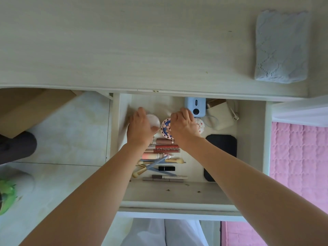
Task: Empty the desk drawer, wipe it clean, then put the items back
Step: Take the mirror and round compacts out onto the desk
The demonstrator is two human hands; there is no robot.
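The desk drawer (pixel 177 194) is pulled open under the desktop. My left hand (pixel 140 126) reaches into its back left part, fingers curled down round a pale pink round compact (pixel 154 121). A blue-patterned round compact (pixel 166 128) lies between my hands. My right hand (pixel 184 123) curls over a white floral round compact (pixel 200 125), hiding most of it. In front of the compacts lie lipstick tubes (pixel 165 149), makeup brushes (pixel 159 164) and pencils (pixel 165 178). A folded light blue cloth (pixel 281 47) rests on the desktop at the right.
At the drawer's back right sit a blue power bank (pixel 195 105), a white charger with its cable (pixel 221 116) and a black flat case (pixel 221 150). The desktop (pixel 124 41) spreads wide and pale. A pink quilt (pixel 300 157) lies to the right, tiled floor (pixel 62 139) to the left.
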